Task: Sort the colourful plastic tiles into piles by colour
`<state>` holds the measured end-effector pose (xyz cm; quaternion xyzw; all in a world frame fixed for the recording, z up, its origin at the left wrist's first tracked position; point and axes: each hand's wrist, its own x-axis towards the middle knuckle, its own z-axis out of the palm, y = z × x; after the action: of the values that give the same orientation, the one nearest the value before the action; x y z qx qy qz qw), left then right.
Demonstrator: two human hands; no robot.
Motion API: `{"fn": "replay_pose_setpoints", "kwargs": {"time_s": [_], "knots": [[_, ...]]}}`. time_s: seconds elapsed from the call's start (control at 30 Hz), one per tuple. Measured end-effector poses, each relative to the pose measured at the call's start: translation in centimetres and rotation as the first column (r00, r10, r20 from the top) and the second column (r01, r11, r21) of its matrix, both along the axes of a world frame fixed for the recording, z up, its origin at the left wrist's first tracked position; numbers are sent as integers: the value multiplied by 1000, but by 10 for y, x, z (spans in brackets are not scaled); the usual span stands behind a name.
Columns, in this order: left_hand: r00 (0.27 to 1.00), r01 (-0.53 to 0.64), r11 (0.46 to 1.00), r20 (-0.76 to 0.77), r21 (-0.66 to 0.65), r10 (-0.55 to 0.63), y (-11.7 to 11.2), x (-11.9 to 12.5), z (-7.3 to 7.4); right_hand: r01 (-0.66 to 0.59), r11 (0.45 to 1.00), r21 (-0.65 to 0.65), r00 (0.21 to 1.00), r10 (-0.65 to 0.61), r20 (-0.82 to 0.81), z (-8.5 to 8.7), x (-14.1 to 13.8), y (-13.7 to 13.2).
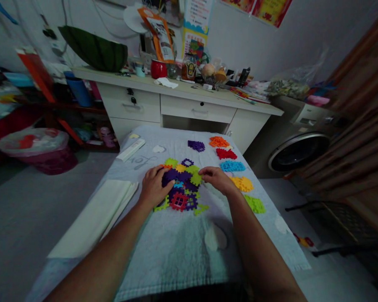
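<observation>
A mixed heap of plastic interlocking tiles (183, 188) lies on a pale cloth-covered table (176, 247). My left hand (153, 186) rests on the heap's left side, fingers curled over purple tiles. My right hand (216, 178) sits at the heap's right edge, fingertips pinched at a yellow-green tile (195, 178). Sorted piles lie to the right: purple (196, 145), orange (219, 141), red (226, 154), blue (232, 166), yellow (242, 183), green (255, 204).
A white remote (131, 149) and a folded cream sheet (94, 218) lie on the table's left. Behind stands a cluttered white desk (189, 105). A washing machine (297, 147) is at right, a lined bin (39, 149) at left.
</observation>
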<state>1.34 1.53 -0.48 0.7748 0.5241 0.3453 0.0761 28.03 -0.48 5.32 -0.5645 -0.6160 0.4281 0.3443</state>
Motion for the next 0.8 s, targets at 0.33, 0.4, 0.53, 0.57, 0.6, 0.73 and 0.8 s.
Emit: {"fn": "replay_pose_setpoints", "kwargs": {"time_s": [0.33,0.4,0.53,0.57,0.6,0.73,0.8], "knots": [[1000,-4,1000,-29,-4,4,3,0,-2,-2,1000,16,990,4,-138,7,21,-38],[999,-1,1000,-32,-1,1,3,0,-1,-33,999,-18,982,29,-185,5,20,-44],[1000,1,1000,-28,-7,-1,2,0,-1,12,1000,-20,991,-15,-136,-1,14,-51],[1000,-1,1000,-26,-11,1,2,0,0,43,999,-2,992,-43,-120,-2,12,-52],[1000,-2,1000,-25,-13,1,2,0,0,75,997,18,991,-72,-115,-2,11,-53],[1000,5,1000,-17,-15,-5,2,0,0,189,978,87,967,-170,-191,8,22,-65],[1000,12,1000,-11,-20,-13,2,0,0,279,953,116,943,-250,-220,14,37,-74]]}}
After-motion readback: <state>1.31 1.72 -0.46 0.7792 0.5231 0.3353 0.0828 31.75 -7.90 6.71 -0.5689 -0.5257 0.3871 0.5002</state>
